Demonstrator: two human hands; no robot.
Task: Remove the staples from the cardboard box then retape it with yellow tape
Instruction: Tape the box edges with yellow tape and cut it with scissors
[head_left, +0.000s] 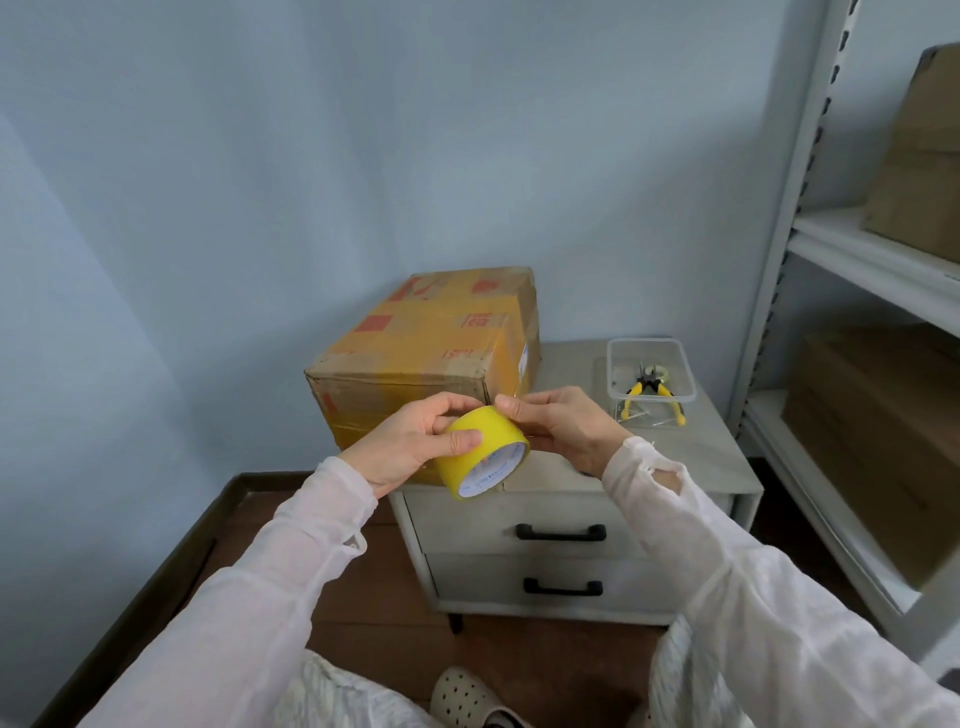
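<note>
A closed cardboard box (431, 343) with red print and old tape strips sits on the left part of a grey nightstand (691, 452). In front of its near corner I hold a roll of yellow tape (491, 441). My left hand (415, 441) grips the roll from the left, thumb across its yellow face. My right hand (558, 423) is at the roll's upper right edge, fingertips pinching at the tape surface.
A clear plastic tub (618, 376) on the nightstand's right holds yellow-handled pliers (652, 389), with loose staples beside it. The nightstand has two drawers with black handles. A white shelf rack (810, 249) with brown boxes stands at the right. Wall behind, wooden floor below.
</note>
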